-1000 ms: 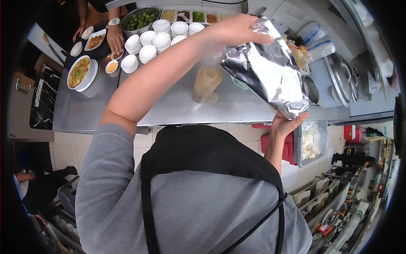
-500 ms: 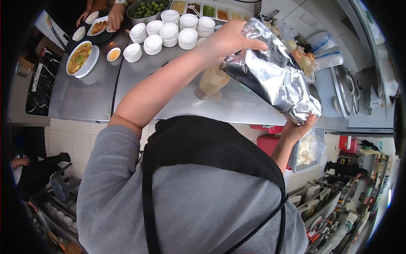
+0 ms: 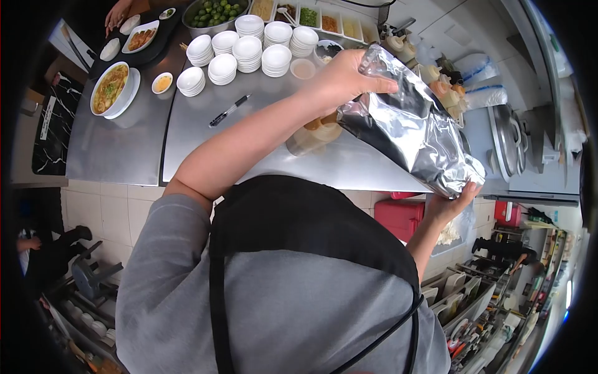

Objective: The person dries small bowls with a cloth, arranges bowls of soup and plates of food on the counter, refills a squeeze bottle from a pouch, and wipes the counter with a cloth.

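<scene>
With fingers and thumb closed round its upper end, my left hand [image 3: 349,78] grips a shiny silver foil bag [image 3: 414,121]. My right hand [image 3: 458,196] holds the bag's lower end, so the bag slopes down to the right above the steel counter [image 3: 230,149]. Any opening in the bag is turned away from me. Under my left wrist, a clear squeeze bottle [image 3: 311,137] with pale contents is partly covered by my arm. A black and clear pen [image 3: 229,111] lies beside my left forearm.
Stacked white dishes [image 3: 223,67] stand behind, near a bowl of green limes [image 3: 213,14] and several topping containers [image 3: 308,17]. A noodle soup bowl [image 3: 112,90] and sauce dish [image 3: 162,83] sit left. Bottles [image 3: 442,87] line the right. Another person's hand [image 3: 117,15] shows far left.
The foil bag stays in both my hands, appearing slightly lower and farther right as the view shifts. The pen is now uncovered. One of the other person's hands has left the plate at the back left.
</scene>
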A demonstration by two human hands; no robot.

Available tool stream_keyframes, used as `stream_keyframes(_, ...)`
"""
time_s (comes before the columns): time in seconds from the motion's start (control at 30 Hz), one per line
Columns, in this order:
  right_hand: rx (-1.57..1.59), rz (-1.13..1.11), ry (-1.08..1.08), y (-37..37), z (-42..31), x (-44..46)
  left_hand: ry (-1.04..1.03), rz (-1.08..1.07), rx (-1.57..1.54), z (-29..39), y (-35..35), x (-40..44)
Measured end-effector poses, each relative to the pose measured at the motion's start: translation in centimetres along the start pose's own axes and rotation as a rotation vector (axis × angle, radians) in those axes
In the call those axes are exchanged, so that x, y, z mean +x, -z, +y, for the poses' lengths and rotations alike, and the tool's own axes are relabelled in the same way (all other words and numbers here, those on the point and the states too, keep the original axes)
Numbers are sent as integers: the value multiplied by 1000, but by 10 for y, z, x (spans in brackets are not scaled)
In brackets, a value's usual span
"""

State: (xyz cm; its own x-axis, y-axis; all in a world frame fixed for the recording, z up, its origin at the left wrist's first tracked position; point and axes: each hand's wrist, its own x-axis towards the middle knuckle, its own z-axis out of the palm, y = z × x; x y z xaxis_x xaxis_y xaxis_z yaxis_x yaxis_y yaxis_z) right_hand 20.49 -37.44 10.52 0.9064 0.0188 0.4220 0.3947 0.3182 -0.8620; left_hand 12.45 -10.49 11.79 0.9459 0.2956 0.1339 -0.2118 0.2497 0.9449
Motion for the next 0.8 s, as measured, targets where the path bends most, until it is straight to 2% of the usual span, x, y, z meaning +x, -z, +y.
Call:
stream_keyframes(0.07,0,50,10,0,-4,2,17,-3,-4,-1,0,0)
stream_keyframes(0.23,-57,-25,0,-4,-15,9,15,9,-56,8,-4,-7)
stream_keyframes(0.43,-73,61,-11,-12,-19,10,-4,6,-119,8,1,-8)
stream_keyframes(0.6,-181,7,42,-14,-22,18,-45,26,-95,-5,4,1)
stream_keyframes(0.8,-150,41,88,-18,-27,29,-59,69,-196,-5,2,-2)
